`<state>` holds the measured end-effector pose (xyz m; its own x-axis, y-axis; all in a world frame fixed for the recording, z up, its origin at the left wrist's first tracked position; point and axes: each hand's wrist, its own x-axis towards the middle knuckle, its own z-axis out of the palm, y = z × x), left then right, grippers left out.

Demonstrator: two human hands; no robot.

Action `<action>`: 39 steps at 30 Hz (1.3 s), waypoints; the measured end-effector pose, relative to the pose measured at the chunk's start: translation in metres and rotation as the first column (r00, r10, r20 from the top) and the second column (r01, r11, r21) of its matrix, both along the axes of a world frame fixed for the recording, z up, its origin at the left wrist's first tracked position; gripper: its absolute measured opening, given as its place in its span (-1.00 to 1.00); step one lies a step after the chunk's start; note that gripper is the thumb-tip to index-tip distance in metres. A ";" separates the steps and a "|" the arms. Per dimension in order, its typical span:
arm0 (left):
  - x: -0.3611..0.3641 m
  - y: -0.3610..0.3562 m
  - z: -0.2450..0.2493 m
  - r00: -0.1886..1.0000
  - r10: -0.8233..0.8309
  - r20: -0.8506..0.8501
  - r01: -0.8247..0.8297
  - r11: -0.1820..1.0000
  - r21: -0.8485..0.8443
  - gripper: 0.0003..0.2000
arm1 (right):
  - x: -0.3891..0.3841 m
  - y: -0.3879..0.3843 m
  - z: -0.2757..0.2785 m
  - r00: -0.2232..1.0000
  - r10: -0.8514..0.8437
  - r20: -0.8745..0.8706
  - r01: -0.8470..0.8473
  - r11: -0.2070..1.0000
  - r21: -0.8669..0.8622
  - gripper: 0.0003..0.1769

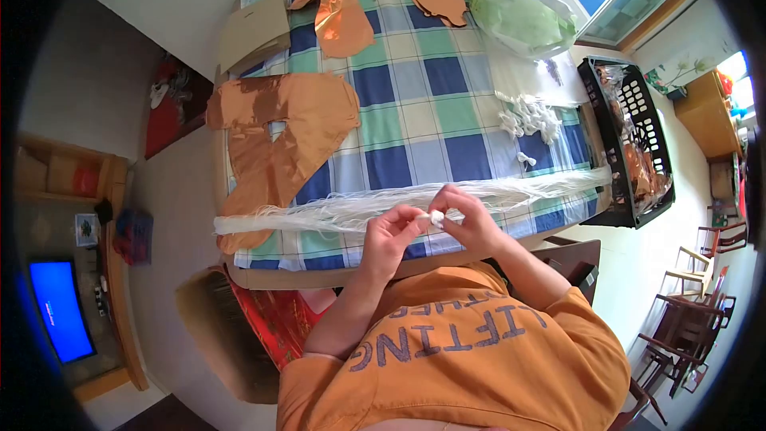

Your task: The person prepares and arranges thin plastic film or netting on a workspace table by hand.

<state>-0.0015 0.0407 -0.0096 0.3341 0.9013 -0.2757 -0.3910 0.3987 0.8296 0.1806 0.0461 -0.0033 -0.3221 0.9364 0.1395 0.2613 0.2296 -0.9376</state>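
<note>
The left hand (386,238) and right hand (472,223), I saw from afar, were pinching a small white knot (436,219) over the string bundle (519,190). A slack grip, I judged, could drop it into the loose strands (343,211) in the way. Foil (303,116) lay under the bundle's left end, other knots (531,116) beyond it, a crate (606,124) off its right.

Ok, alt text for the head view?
Left hand and right hand pinch a small white bundle over a checked cloth. Beyond lie long white strands, with copper-coloured foil at left and a black plastic crate at right.
</note>
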 end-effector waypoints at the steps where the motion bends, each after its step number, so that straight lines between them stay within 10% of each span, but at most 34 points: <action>1: 0.003 -0.001 -0.008 0.998 0.056 0.014 -0.056 0.998 0.004 -0.95 | -0.003 -0.007 -0.004 0.998 -0.041 0.049 0.042 0.999 -0.011 -0.86; 4: 0.008 -0.001 -0.027 0.951 0.157 -0.268 -0.132 0.985 0.107 -0.95 | -0.010 -0.017 -0.012 0.972 -0.124 0.201 0.101 0.987 0.123 -0.86; 10: 0.001 0.003 -0.015 0.806 -0.061 -0.588 0.299 0.901 0.316 -0.96 | 0.004 -0.009 0.018 0.925 -0.073 0.372 -0.017 0.973 0.231 -0.90; 15: -0.002 0.007 0.002 0.789 0.220 -0.574 0.398 0.529 0.749 -0.88 | 0.019 -0.009 0.010 0.938 0.002 -0.347 -0.214 0.791 -0.573 -0.90; 18: 0.008 0.003 0.004 0.737 0.393 -0.550 0.422 0.368 0.829 -0.85 | 0.030 -0.011 0.000 0.898 -0.063 -0.437 -0.241 0.760 -0.604 -0.94; 22: 0.015 0.006 0.003 0.712 0.431 -0.554 0.331 0.490 0.807 -0.83 | 0.063 -0.003 -0.013 0.928 -0.273 -0.255 0.201 0.940 -0.274 -0.94; 25: 0.000 0.017 -0.004 0.654 0.491 -0.576 0.291 0.540 0.790 -0.85 | 0.122 0.017 -0.016 0.738 -0.664 0.116 0.644 0.746 0.169 -0.90; 31: -0.010 0.036 -0.010 0.558 0.527 -0.641 0.339 0.560 0.756 -0.88 | 0.174 0.017 -0.050 0.588 -0.663 0.463 0.580 0.745 0.330 -0.84; 39: -0.004 0.054 -0.027 0.421 0.504 -0.754 0.551 0.519 0.654 -0.91 | 0.168 0.011 -0.031 0.536 -0.707 0.461 0.585 0.705 0.401 -0.74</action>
<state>-0.0053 0.0947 -0.0366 0.4382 0.8263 0.3539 0.6531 -0.5632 0.5062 0.3490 0.0572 -0.0346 0.2897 0.8956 0.3376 0.8451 -0.0737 -0.5295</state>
